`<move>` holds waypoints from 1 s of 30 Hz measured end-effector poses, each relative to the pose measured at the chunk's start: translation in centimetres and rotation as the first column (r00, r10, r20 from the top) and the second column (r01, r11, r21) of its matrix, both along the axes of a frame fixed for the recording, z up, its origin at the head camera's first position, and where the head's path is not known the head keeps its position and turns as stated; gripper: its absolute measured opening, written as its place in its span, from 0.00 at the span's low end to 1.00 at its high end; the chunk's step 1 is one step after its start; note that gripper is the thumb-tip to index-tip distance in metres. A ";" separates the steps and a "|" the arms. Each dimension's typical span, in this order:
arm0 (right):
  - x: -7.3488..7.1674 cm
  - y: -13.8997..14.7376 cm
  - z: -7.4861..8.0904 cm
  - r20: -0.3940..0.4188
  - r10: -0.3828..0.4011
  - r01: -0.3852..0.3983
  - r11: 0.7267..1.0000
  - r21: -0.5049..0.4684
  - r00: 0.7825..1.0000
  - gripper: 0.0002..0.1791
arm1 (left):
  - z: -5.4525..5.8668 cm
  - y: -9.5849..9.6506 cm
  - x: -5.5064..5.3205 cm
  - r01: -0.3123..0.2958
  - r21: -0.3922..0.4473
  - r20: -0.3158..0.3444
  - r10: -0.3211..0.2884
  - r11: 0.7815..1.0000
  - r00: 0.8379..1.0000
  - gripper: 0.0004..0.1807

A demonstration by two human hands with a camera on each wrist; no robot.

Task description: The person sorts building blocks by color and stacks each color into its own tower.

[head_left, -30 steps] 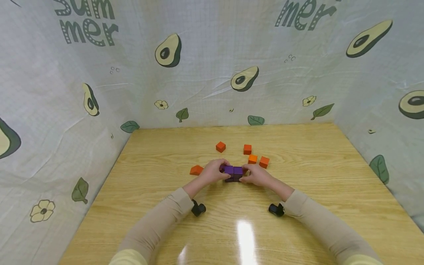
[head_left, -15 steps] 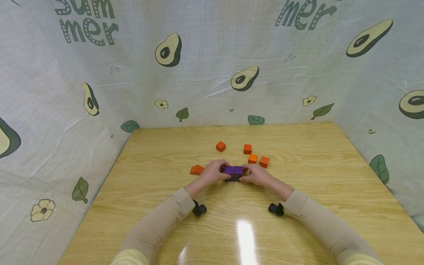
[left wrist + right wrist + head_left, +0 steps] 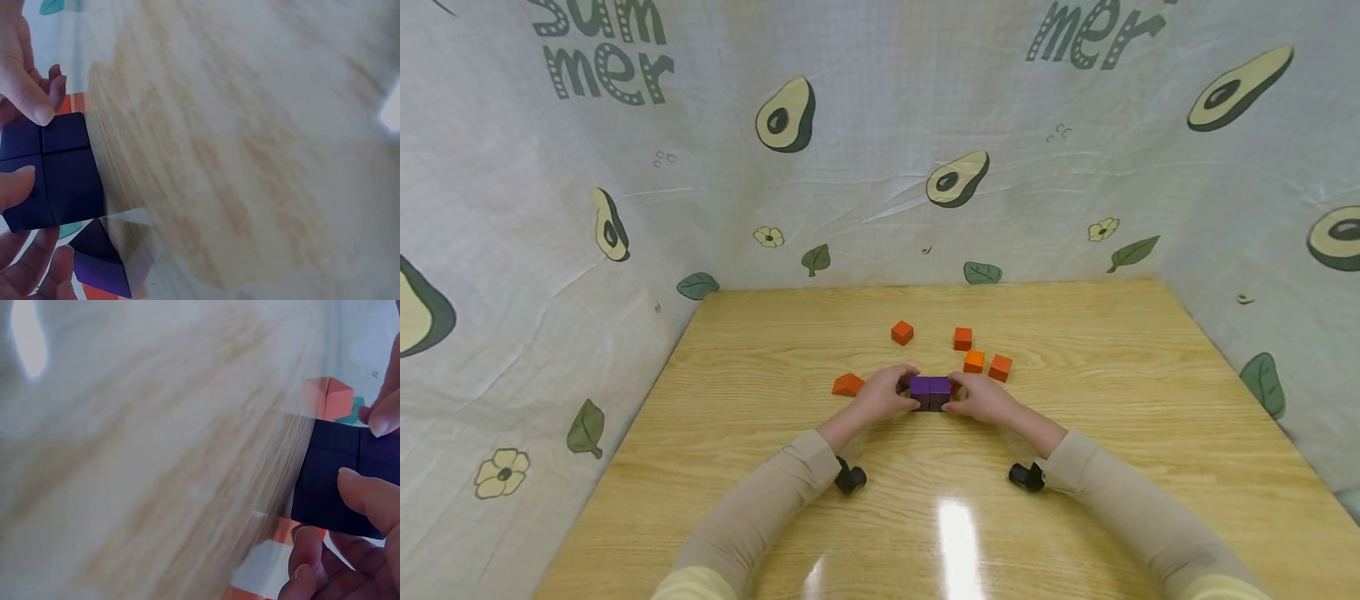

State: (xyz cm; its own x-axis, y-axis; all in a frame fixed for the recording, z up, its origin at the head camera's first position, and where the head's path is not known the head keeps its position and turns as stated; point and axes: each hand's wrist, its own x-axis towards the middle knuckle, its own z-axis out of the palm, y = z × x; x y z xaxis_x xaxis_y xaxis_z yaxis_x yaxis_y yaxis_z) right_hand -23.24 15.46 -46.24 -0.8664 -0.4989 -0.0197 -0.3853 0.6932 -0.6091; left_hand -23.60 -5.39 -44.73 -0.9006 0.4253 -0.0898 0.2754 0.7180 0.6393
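Note:
Purple cubes (image 3: pixel 929 392) stand packed together, two wide and two high, near the middle of the table. My left hand (image 3: pixel 883 395) grips their left side, with its thumb (image 3: pixel 15 187) on the front face and the other fingers curled toward the back. On the right side my right hand (image 3: pixel 981 397) holds them likewise, its thumb (image 3: pixel 369 492) against the front. A purple triangular block (image 3: pixel 103 262) lies beside the stack, close to my left fingers in the left wrist view; in the head view my left hand mostly hides it.
Behind the stack lie several orange-red cubes: one at the back (image 3: pixel 902 332), another to its right (image 3: pixel 963 338), a brighter one (image 3: pixel 974 361) and one at the right (image 3: pixel 1000 367). An orange sloped block (image 3: pixel 848 384) is left of my left hand. Patterned cloth (image 3: pixel 865 167) encloses the wooden table (image 3: pixel 760 333).
My left thumb has shifted slightly down and left on the front of the purple cubes. The right hand keeps its hold, and the head view has moved a little.

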 end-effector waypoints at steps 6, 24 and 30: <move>0.2 -0.3 -0.3 -0.018 0.011 -0.011 0.999 -0.032 1.000 0.19 | -0.5 -0.2 0.0 -0.021 0.025 0.005 0.021 0.999 1.000 0.23; -0.1 -0.4 0.1 -0.009 -0.007 0.007 1.000 -0.022 1.000 0.16 | -0.6 -0.4 -0.4 0.020 0.020 -0.022 -0.019 1.000 1.000 0.20; -0.1 -0.4 0.0 0.012 -0.020 0.020 1.000 -0.017 1.000 0.21 | -0.7 -0.5 -0.4 0.022 0.003 -0.018 -0.022 1.000 1.000 0.23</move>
State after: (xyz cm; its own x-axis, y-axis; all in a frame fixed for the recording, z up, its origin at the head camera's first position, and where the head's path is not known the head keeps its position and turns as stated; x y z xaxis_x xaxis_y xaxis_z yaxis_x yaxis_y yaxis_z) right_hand -23.33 15.09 -46.23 -0.8759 -0.4820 -0.0216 -0.3644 0.6902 -0.6252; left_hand -24.04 -5.89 -45.42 -0.8926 0.4449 -0.0724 0.3021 0.7098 0.6363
